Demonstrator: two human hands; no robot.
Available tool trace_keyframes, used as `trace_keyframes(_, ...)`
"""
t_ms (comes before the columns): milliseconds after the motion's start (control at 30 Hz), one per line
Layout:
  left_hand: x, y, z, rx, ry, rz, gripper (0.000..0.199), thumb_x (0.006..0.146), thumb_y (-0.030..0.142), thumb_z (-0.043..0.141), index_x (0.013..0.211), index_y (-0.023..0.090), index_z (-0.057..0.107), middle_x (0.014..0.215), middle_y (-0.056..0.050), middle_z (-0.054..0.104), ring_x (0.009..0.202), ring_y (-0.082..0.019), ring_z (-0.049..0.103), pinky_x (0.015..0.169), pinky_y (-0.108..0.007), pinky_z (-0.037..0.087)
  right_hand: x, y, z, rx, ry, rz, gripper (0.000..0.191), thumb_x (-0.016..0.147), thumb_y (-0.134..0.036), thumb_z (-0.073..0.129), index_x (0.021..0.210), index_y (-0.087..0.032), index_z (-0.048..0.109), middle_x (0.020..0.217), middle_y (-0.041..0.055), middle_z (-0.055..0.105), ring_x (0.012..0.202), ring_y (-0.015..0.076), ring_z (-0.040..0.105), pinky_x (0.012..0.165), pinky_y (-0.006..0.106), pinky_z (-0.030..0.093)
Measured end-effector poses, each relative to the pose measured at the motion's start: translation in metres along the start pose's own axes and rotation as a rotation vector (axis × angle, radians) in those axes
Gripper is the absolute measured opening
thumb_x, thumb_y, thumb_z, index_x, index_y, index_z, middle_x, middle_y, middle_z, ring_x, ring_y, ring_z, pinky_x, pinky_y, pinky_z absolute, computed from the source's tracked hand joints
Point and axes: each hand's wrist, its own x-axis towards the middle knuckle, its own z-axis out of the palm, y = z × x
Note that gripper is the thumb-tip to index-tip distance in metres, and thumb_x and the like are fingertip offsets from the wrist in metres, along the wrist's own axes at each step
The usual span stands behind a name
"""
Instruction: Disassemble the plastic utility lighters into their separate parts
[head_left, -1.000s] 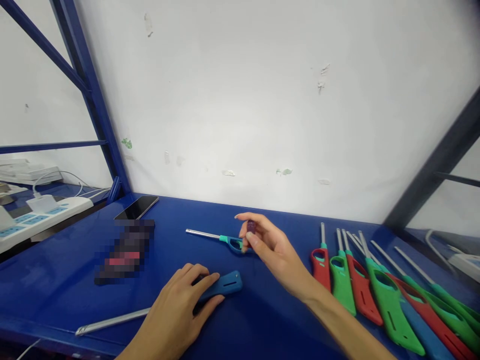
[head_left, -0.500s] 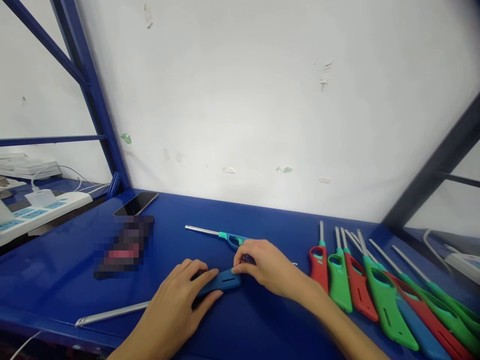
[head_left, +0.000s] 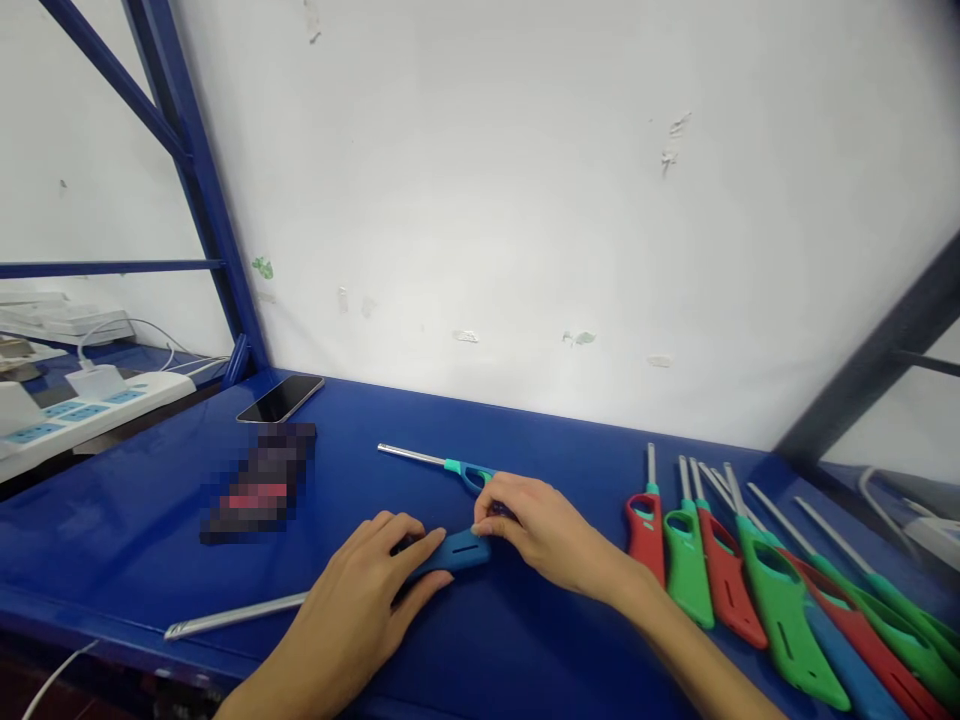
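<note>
A blue long-necked lighter [head_left: 463, 550] lies on the table under my left hand [head_left: 364, 590]. My left fingers and thumb are closed around its handle, and its metal tube points to the left. At the handle's right end is my right hand [head_left: 529, 525], thumb and index finger pinched together at the upper corner. Whatever sits between those fingertips is hidden. Just behind my right hand lies a second blue lighter [head_left: 465, 472] with a turquoise collar, its handle mostly covered by the hand.
Several red and green lighters, such as a red lighter [head_left: 646, 535] and a green lighter [head_left: 690, 570], lie in a row at the right. A phone [head_left: 281, 399] and a blurred dark packet [head_left: 262, 485] are at the left. Beyond stands a white power strip [head_left: 105, 408]. A wall closes off the back.
The whole view has shifted slightly, so things appear a little further right. Both hands keep nearly the same hold at the blue lighter.
</note>
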Motion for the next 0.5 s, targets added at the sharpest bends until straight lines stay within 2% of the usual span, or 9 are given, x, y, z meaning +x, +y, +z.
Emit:
trace_keyframes(100, 0.000, -0.001, 0.001, 0.010, 0.011, -0.006, 0.031, 0.109, 0.045, 0.058, 0.130, 0.032, 0.076, 0.110, -0.003, 0.073, 0.096, -0.024, 0.073, 0.098, -0.046, 0.062, -0.001, -0.002, 0.004, -0.062, 0.017, 0.015, 0.011, 0.105, -0.030, 0.070, 0.096, -0.024, 0.068, 0.094, -0.0015, 0.075, 0.085, 0.0173, 0.068, 0.072, 0.027, 0.044)
trace_keyframes(200, -0.001, -0.001, 0.004, 0.024, 0.017, -0.008, 0.031, 0.109, 0.045, 0.057, 0.128, 0.030, 0.077, 0.110, -0.005, 0.074, 0.100, -0.026, 0.072, 0.095, -0.047, 0.062, -0.002, -0.007, 0.012, -0.167, 0.039, 0.028, 0.027, 0.107, -0.043, 0.065, 0.088, -0.023, 0.063, 0.082, -0.0006, 0.072, 0.073, 0.0187, 0.065, 0.062, 0.030, 0.035)
trace_keyframes(300, -0.001, -0.001, 0.004, 0.037, 0.013, -0.014, 0.030, 0.107, 0.045, 0.061, 0.128, 0.030, 0.077, 0.111, -0.005, 0.074, 0.101, -0.027, 0.072, 0.094, -0.046, 0.062, -0.002, -0.010, 0.018, -0.278, 0.029, -0.023, 0.035, 0.112, -0.034, 0.053, 0.079, -0.022, 0.058, 0.077, 0.0004, 0.069, 0.069, 0.0180, 0.063, 0.060, 0.032, 0.028)
trace_keyframes(367, -0.001, 0.001, 0.003, 0.044, 0.005, -0.014, 0.029, 0.106, 0.042, 0.064, 0.128, 0.030, 0.076, 0.112, -0.004, 0.074, 0.100, -0.026, 0.073, 0.097, -0.047, 0.061, -0.002, -0.011, 0.020, -0.341, 0.014, -0.074, 0.032, 0.112, -0.028, 0.050, 0.082, -0.021, 0.059, 0.079, 0.0008, 0.069, 0.068, 0.0173, 0.064, 0.060, 0.033, 0.026)
trace_keyframes(500, -0.001, 0.004, 0.001, 0.059, -0.011, -0.022, 0.027, 0.103, 0.035, 0.068, 0.129, 0.030, 0.075, 0.112, -0.004, 0.073, 0.101, -0.027, 0.072, 0.097, -0.049, 0.061, 0.000, -0.008, 0.021, -0.446, -0.005, -0.144, 0.026, 0.113, -0.027, 0.051, 0.091, -0.022, 0.062, 0.085, 0.0017, 0.070, 0.069, 0.0181, 0.066, 0.057, 0.033, 0.025)
